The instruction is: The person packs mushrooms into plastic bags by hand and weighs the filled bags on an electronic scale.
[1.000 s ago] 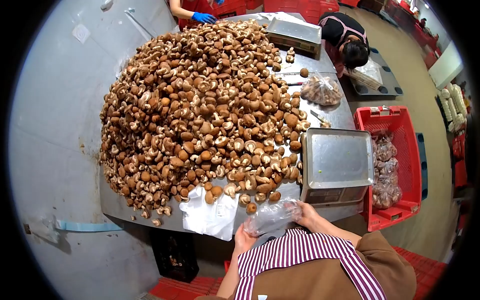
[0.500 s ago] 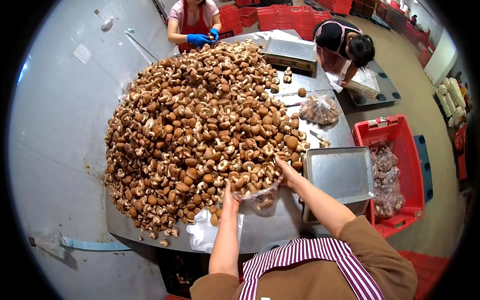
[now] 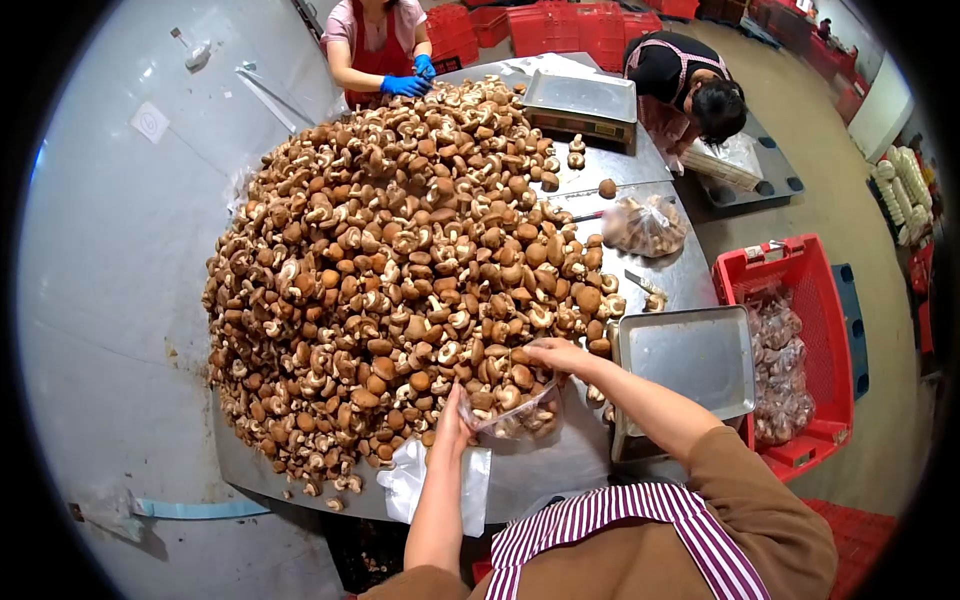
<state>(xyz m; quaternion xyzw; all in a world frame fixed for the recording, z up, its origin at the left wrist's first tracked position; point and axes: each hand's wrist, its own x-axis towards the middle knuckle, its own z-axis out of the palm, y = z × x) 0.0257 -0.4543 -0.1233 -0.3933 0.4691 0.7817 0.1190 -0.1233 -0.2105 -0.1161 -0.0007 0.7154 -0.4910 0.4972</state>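
Observation:
A clear plastic bag (image 3: 525, 421), partly filled with brown-capped shiitake mushrooms, lies at the near edge of a big mushroom pile (image 3: 380, 270). Its mouth faces the pile. My left hand (image 3: 453, 424) grips the bag's left rim. Bent over mushrooms at the far right of the bag's mouth is my right hand (image 3: 558, 355); its fingers curl onto them, and the fingertips are partly hidden. White plastic bags (image 3: 440, 485) lie flat beside my left forearm.
Right of my hands sits a scale with a metal tray (image 3: 688, 362). Beyond are a knife (image 3: 640, 281), a filled bag (image 3: 645, 226) and another scale (image 3: 580, 97). A red crate (image 3: 835, 340) holds filled bags. A blue-gloved person (image 3: 405, 84) and a bending person (image 3: 680, 75) are across the table.
My right hand has moved left and inward from the bag's right side to over the mushrooms at its mouth. The bag has settled slightly lower, with its rim tilted up.

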